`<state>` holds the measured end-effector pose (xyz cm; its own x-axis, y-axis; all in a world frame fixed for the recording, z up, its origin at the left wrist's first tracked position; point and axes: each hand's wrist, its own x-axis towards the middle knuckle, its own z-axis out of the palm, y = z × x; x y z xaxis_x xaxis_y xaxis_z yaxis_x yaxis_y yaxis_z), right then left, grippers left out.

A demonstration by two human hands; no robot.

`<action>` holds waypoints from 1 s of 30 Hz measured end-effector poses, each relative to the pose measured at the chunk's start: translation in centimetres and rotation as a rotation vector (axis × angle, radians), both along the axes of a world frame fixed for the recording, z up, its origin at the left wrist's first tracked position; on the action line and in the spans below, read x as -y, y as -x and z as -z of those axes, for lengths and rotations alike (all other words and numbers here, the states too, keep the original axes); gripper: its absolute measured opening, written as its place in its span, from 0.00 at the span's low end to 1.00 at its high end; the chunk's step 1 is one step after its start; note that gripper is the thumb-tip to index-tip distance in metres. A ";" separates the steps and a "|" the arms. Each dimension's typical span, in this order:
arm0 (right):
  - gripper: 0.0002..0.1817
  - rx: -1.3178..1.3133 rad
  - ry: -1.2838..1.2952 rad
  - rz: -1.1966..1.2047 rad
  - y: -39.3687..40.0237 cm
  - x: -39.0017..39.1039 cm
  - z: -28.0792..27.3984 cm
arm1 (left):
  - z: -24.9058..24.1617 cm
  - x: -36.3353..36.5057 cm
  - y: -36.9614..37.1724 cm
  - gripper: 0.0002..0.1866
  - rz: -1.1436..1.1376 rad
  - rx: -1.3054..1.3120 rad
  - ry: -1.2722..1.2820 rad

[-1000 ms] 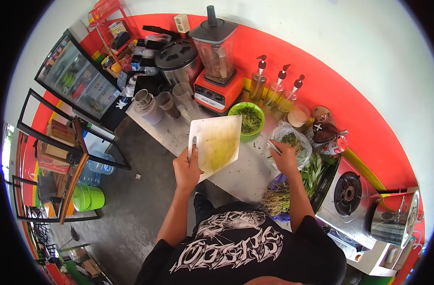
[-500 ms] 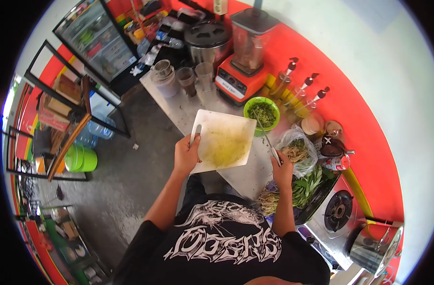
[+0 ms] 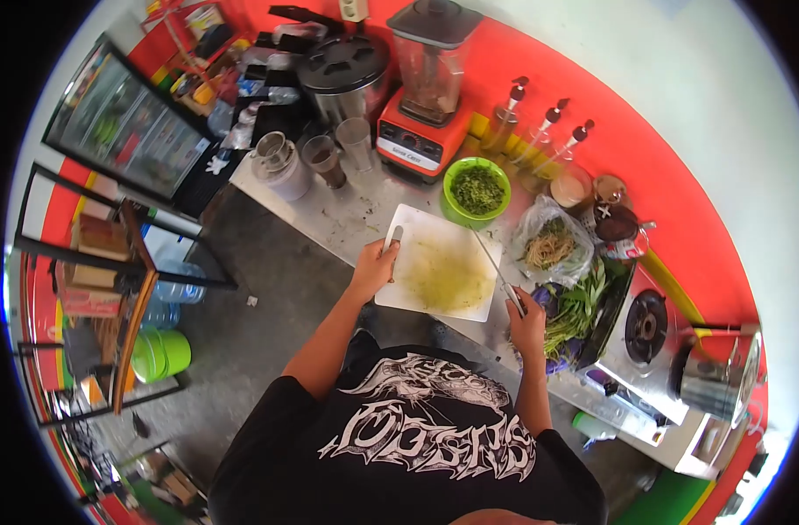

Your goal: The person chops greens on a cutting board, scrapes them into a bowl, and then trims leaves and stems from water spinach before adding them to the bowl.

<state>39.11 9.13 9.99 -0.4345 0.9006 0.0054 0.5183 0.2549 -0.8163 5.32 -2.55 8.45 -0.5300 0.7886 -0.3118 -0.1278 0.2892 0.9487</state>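
My left hand point(image 3: 378, 269) grips a white cutting board point(image 3: 439, 267) by its left side, near the handle slot. Yellow-green stains cover the board's face, and it is over the counter's front edge. In my right hand point(image 3: 527, 319) is a knife point(image 3: 494, 262), its handle in my closed fingers and its blade slanting across the board's right side. Just beyond the board stands a green bowl point(image 3: 448, 206) with chopped greens point(image 3: 477, 190) in it. Right of the bowl lies a clear plastic bag point(image 3: 577, 255) of roots, and leafy stems point(image 3: 574, 306) are beside my right hand.
A red blender point(image 3: 417, 131), pump bottles point(image 3: 539, 131) and plastic cups point(image 3: 322, 157) line the counter point(image 3: 351, 214). At right are a gas burner point(image 3: 646, 324) and a metal pot point(image 3: 719, 376). A shelf rack point(image 3: 133, 289) and green bucket point(image 3: 161, 354) stand left.
The board has come down toward the counter, away from the bowl's side. The knife has moved from over the bowl to the board's right edge. My view has shifted.
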 end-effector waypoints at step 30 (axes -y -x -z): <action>0.26 0.299 0.055 0.337 3.0 7.1 7.6 | 9.8 -2.6 11.3 0.08 0.220 -0.826 0.148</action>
